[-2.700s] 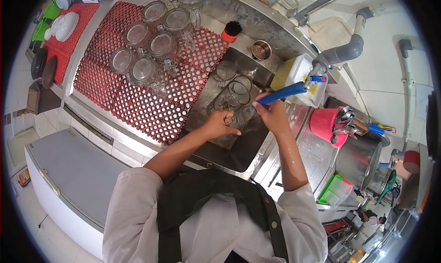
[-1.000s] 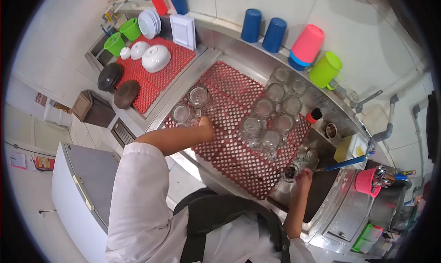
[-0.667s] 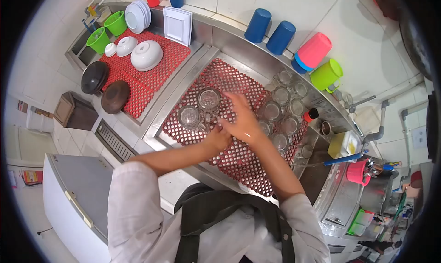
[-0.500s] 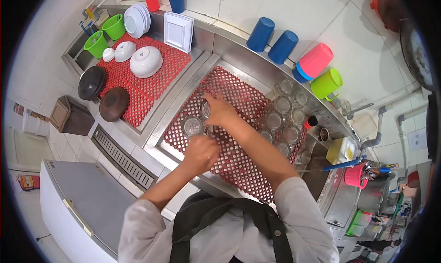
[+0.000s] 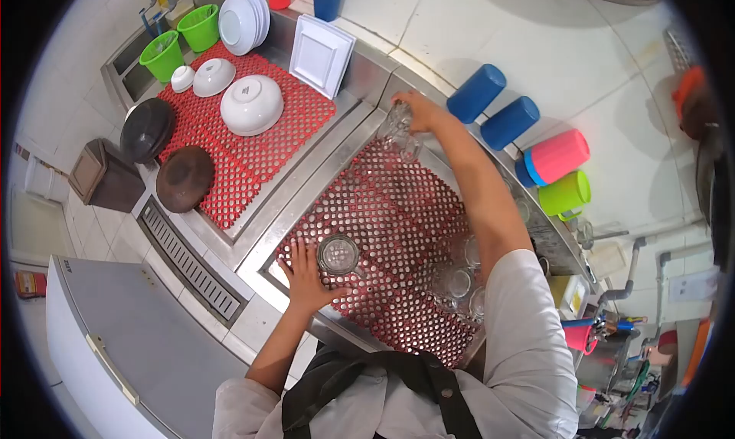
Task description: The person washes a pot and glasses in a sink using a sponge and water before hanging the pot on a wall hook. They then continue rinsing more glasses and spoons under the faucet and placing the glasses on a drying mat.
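Observation:
My right hand (image 5: 419,111) reaches to the far corner of the steel sink tray, its fingers wrapped round a clear glass (image 5: 400,121). Another clear glass shows just below it, partly overlapped. My left hand (image 5: 308,280) lies spread on the red perforated mat (image 5: 383,232), near the mat's front left. Just beside its fingers stands a glass mug (image 5: 338,253), its handle towards the lower right. Several clear glasses (image 5: 459,283) are grouped at the mat's right side, partly hidden by my right arm.
White bowls (image 5: 252,105), dark bowls (image 5: 185,179), plates (image 5: 238,24) and green baskets (image 5: 161,56) occupy the left counter. Blue cups (image 5: 510,122), a pink cup (image 5: 559,155) and a green mug (image 5: 565,193) line the back ledge. A grey-topped cabinet (image 5: 138,324) stands at lower left.
My right hand has moved from the glasses at the mat's left to the far corner, with a glass. My left hand has opened and moved left and down onto the mat.

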{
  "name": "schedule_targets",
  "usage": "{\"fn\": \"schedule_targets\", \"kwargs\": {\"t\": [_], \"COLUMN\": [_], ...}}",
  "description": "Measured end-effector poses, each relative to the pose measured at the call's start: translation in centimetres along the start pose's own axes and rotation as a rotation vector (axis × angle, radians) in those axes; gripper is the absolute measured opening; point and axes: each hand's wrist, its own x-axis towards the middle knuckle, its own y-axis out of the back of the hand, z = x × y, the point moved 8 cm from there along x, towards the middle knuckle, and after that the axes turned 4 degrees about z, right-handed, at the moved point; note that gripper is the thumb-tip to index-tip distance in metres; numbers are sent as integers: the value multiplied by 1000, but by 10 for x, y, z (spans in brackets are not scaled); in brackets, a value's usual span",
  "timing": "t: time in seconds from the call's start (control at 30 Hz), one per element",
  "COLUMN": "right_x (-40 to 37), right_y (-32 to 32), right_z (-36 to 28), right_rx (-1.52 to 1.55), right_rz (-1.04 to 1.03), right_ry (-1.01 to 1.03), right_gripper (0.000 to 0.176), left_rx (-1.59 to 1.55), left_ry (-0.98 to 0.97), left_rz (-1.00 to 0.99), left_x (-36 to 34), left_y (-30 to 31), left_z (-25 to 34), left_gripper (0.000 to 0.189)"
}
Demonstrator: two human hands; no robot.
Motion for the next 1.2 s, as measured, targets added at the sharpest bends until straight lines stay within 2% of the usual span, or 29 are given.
{"fn": "schedule_targets", "kwargs": {"t": [0.13, 0.23, 0.33, 0.37, 0.4, 0.43, 0.5, 0.57, 0.6, 0.63, 0.7, 0.73, 0.77, 0.83, 0.87, 0.9, 0.97, 1.07, 1.2], "right_x": [7, -10, -16, -24, -38, -55, -124, -219, -259, -306, -397, -441, -463, -498, -505, -509, -511, -517, -521], "right_y": [3, 20, 22, 32, 38, 44, 64, 60, 34, 5, -82, -134, -156, -169, -183, -187, -192, -196, -196], "right_z": [8, -15, -16, -22, -27, -33, -64, -97, -109, -127, -128, -118, -113, -113, -114, -116, -123, -121, -125], "right_rx": [-85, -417, -495, -493, -488, -484, -126, 42, 360, 608, 731, 684, 517, 164, 281, 261, 220, 258, 288], "right_rz": [-12, -1, 22, 119, 209, 296, 519, 493, 70, -153, -411, -500, -315, 61, -12, 4, 47, 71, 69], "right_ry": [-39, -118, -170, -163, -159, -158, -40, 9, -123, -164, -381, -547, -566, -589, -638, -634, -633, -660, -675], "right_gripper": [75, 65, 76, 74, 72, 71, 55, 33, 17, 13, 16, 30, 37, 51, 71, 70, 68, 68, 66], "left_rx": [45, 96, 102, 103, 141, 125, 127, 149, 162, 176, 230, 222, 309, 277, 298, 364, 299, 260, 301], "left_ry": [2, 19, 6, 1, 19, 38, 73, 131, 108, 88, 76, 105, 181, 276, 304, 349, 323, 289, 326], "left_rz": [-18, -56, -14, -6, -8, -27, -52, -143, -129, -117, -142, -155, -333, -387, -425, -528, -387, -279, -348], "left_x": [-2, -3, -2, -3, -3, -4, -7, -6, -8, -10, -12, -14, -14, -17, -18, -21, -23, -25, -32], "left_y": [-8, -15, -12, -12, -13, -14, -20, -20, -24, -28, -39, -42, -44, -43, -41, -49, -40, -33, -41], "left_z": [5, 3, 3, 4, 3, 1, -2, 0, 0, -2, -6, -9, -8, -6, -3, -8, 0, 7, -4], "left_gripper": [117, 115, 114, 114, 128, 129, 130, 127, 124, 121, 116, 114, 116, 116, 115, 111, 111, 113, 117]}}
